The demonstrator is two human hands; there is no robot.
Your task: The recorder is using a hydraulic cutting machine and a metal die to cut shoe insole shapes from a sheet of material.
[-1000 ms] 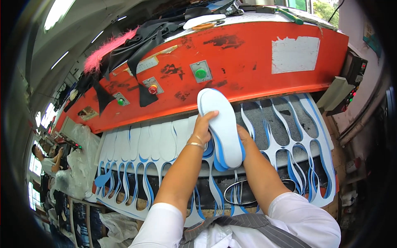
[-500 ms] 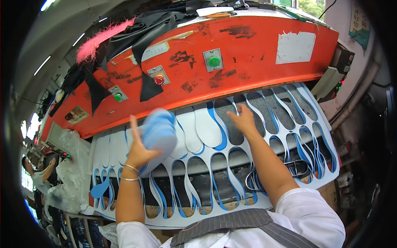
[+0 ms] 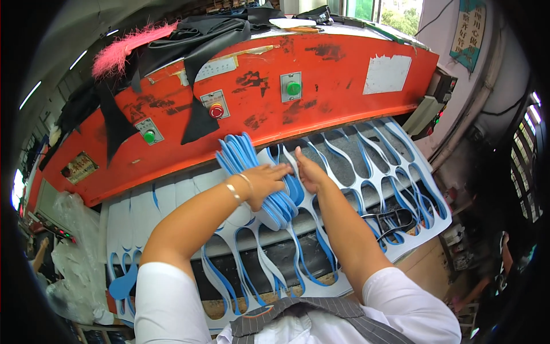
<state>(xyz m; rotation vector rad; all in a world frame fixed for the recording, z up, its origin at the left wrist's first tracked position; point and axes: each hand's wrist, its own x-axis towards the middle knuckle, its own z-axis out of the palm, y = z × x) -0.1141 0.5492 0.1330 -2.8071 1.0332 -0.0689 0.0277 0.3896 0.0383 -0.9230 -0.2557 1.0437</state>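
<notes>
A thick bundle of blue-and-white insoles [image 3: 279,211] stands tilted over the sheet, with many edges showing. My left hand [image 3: 264,182] lies across it, thumb toward me and fingers reaching over to its right side, gripping it. Just right of the bundle is my right hand [image 3: 311,172], thumb raised apart from the fingers, beside a strip of the cut sheet; its fingertips are partly hidden. Beneath both hands spreads a layered white-and-blue sheet [image 3: 355,182] with insole-shaped openings. At its left, cut insole shapes [image 3: 166,200] still lie in place.
Behind the sheet rises a red machine front [image 3: 332,86] with green buttons [image 3: 293,88] and a red button [image 3: 216,110]. Black material scraps [image 3: 192,117] hang over it. A black-framed tool [image 3: 395,222] rests on the sheet at right. Clear plastic [image 3: 71,252] bunches at left.
My left hand has carried the insole bundle rightward, and now its fingers lie across it. My right hand has come down and left, closer to the bundle. The view has shifted slightly.
</notes>
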